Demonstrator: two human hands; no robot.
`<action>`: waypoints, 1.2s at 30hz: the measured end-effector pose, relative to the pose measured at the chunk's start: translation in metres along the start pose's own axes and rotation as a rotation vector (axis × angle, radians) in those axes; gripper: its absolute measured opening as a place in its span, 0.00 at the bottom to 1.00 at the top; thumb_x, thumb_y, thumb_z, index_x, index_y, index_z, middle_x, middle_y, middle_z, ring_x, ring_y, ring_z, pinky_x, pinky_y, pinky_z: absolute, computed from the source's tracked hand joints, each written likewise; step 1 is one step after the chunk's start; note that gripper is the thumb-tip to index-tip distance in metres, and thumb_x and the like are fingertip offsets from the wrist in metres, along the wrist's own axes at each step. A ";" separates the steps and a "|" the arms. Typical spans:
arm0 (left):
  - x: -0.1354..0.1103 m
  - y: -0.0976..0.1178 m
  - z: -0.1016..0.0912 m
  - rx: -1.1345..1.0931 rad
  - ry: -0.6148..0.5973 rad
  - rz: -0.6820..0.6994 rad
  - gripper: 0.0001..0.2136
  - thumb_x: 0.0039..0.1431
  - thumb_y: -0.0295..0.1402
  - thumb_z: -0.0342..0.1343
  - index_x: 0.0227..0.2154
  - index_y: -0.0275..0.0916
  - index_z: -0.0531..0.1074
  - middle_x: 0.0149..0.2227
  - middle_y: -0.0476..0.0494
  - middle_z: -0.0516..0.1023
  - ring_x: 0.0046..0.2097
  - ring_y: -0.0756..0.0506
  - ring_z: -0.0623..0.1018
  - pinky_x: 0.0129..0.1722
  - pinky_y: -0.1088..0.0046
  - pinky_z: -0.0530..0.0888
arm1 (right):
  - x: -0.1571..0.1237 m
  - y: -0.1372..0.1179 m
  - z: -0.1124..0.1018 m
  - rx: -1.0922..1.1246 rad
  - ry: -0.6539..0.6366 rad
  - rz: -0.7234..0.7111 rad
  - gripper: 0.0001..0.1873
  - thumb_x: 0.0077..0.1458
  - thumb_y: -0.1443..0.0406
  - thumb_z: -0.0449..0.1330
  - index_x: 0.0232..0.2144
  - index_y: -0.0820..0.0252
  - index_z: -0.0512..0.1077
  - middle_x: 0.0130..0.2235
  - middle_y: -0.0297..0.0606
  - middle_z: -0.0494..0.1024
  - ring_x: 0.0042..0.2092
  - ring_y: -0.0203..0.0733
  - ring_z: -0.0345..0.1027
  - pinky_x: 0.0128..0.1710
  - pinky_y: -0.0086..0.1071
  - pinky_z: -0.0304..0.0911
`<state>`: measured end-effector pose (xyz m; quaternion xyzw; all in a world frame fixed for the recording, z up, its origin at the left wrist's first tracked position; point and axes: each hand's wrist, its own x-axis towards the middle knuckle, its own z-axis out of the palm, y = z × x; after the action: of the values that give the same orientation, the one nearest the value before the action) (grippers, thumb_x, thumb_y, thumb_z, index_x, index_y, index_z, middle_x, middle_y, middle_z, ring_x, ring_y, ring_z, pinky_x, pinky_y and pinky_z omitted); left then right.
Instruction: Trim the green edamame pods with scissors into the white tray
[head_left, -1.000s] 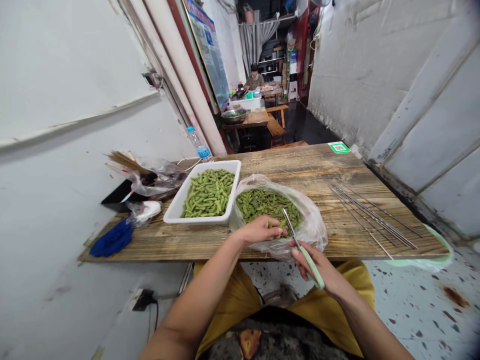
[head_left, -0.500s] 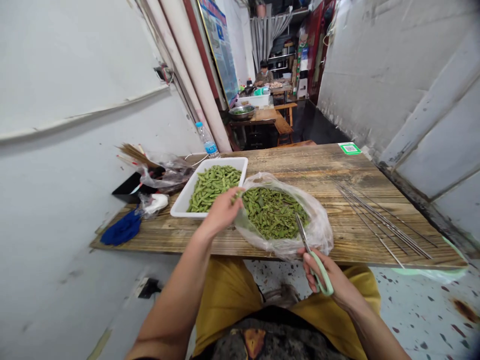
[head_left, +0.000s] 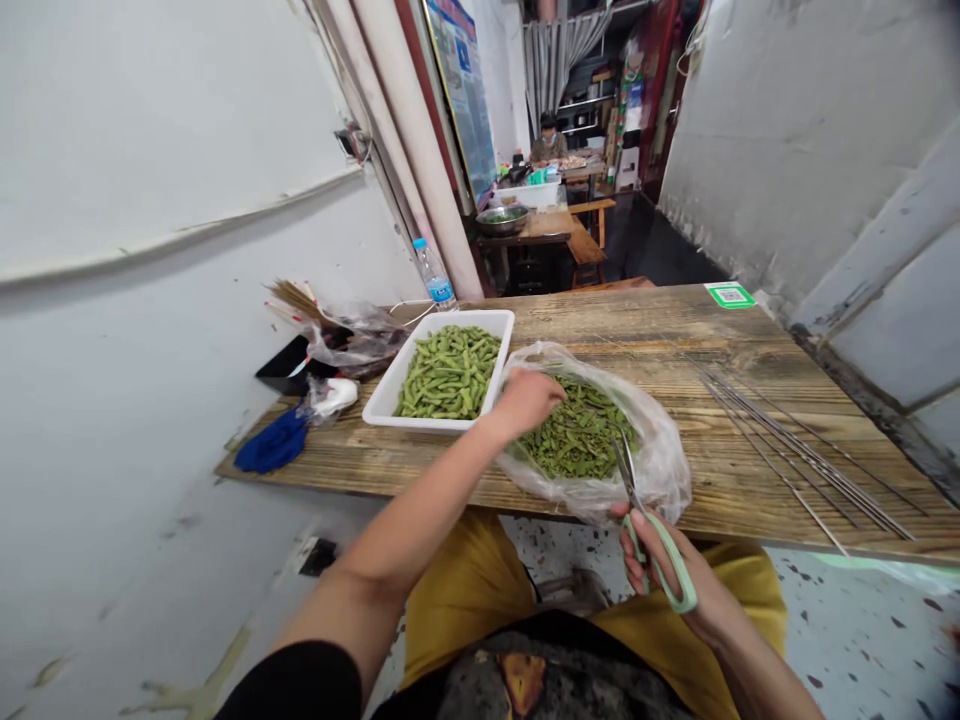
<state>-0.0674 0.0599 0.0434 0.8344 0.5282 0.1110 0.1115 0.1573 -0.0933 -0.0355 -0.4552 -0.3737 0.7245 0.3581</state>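
Pods (head_left: pixel 577 440) w/ leafy bits lie in clear bag (head_left: pixel 670 468), approx. mid-desk (head_left: pixel 600 325) by near edge; plenty left there. Tray (head_left: pixel 409 424) just left is well filled w/ pods too, so prob. partway done. R hand (head_left: pixel 660 546) clamped on scissors (head_left: pixel 634 492), blades slightly apart. L hand (head_left: pixel 529 400) over bag, fingers curled; can't tell if gripping anything.

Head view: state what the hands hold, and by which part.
The right hand holds the scissors by their green handles. The left hand is over the open plastic bag; whether it holds anything cannot be told.
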 end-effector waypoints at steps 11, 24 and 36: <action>0.031 0.015 0.048 0.117 -0.253 -0.061 0.14 0.51 0.24 0.51 0.39 0.38 0.77 0.43 0.34 0.78 0.47 0.36 0.74 0.49 0.56 0.61 | -0.011 -0.005 0.002 -0.005 0.037 0.002 0.27 0.49 0.46 0.60 0.42 0.58 0.65 0.25 0.27 0.62 0.22 0.31 0.57 0.20 0.26 0.57; -0.016 0.020 0.047 -1.068 -0.075 -0.258 0.12 0.49 0.32 0.60 0.37 0.32 0.77 0.31 0.44 0.79 0.32 0.50 0.73 0.37 0.75 0.68 | 0.012 -0.009 0.010 -0.107 -0.027 -0.063 0.25 0.51 0.46 0.58 0.42 0.57 0.63 0.23 0.24 0.61 0.21 0.30 0.55 0.17 0.25 0.56; -0.023 0.030 0.041 -1.211 -0.040 -0.330 0.08 0.48 0.31 0.61 0.31 0.32 0.74 0.23 0.48 0.76 0.27 0.52 0.72 0.33 0.76 0.68 | 0.020 -0.015 0.008 -0.252 -0.023 -0.129 0.23 0.53 0.48 0.58 0.44 0.56 0.65 0.19 0.23 0.58 0.18 0.30 0.50 0.16 0.25 0.52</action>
<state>-0.0386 0.0233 0.0122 0.5327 0.4913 0.3563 0.5899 0.1461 -0.0707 -0.0278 -0.4631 -0.4941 0.6526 0.3398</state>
